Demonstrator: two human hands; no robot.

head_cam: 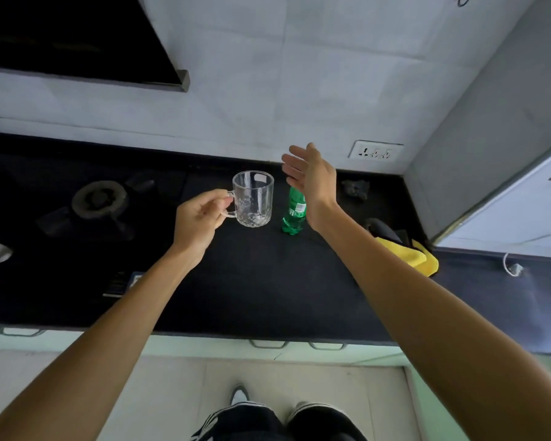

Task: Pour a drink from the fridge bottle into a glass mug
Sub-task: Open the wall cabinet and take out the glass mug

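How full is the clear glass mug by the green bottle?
Empty. The clear patterned glass mug, held by its handle in the left hand, shows the dark counter straight through, with no liquid inside.

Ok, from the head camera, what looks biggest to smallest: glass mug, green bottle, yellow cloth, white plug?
1. the glass mug and the yellow cloth: about alike, can't rank
2. the green bottle, top hidden behind the right hand
3. the white plug

Home kitchen w/ gas burner [99,198], black counter [252,281] & tiled wall [299,90].
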